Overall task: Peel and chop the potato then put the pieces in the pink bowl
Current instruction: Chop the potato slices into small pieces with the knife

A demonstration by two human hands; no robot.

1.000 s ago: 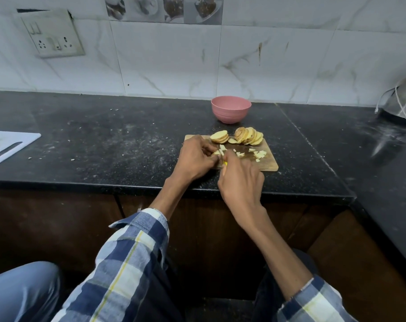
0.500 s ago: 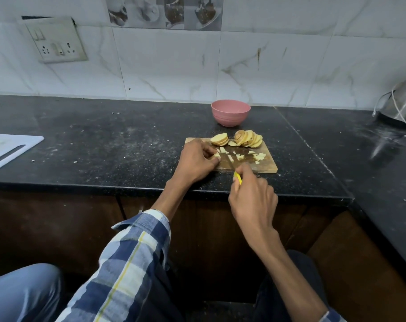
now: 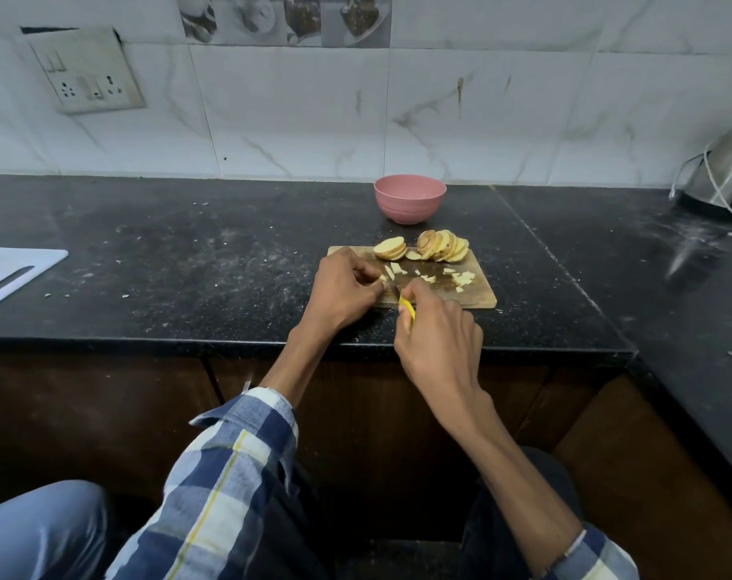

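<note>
1. Potato slices lie along the far edge of a wooden chopping board, in two groups: a short stack at left, a longer fanned row at right, tan skin still showing on the rims.
2. Left edge of view: corner of a white cutting board on the black countertop, well apart from the work.
3. Left hand: forearm reaches up from a rolled checked sleeve; hand rests at the wooden board's left end, fingers curled, fingertips pinching a small potato piece against the board.
4. Right hand: sits over the board's near edge, knuckles up, fingers wrapped around a yellow knife handle. Blade mostly hidden between the two hands; it points toward the pinched piece.
5. Chopped potato bits, pale yellow and irregular, scattered across the board's middle and right, a few more just beside the left fingertips.
6. Pink bowl stands upright on the counter just beyond the board, in line with the slices, not touching them. Its inside cannot be seen from this angle.
7. Far right: a steel appliance with a white cord, against the marble-pattern tiled wall.
</note>
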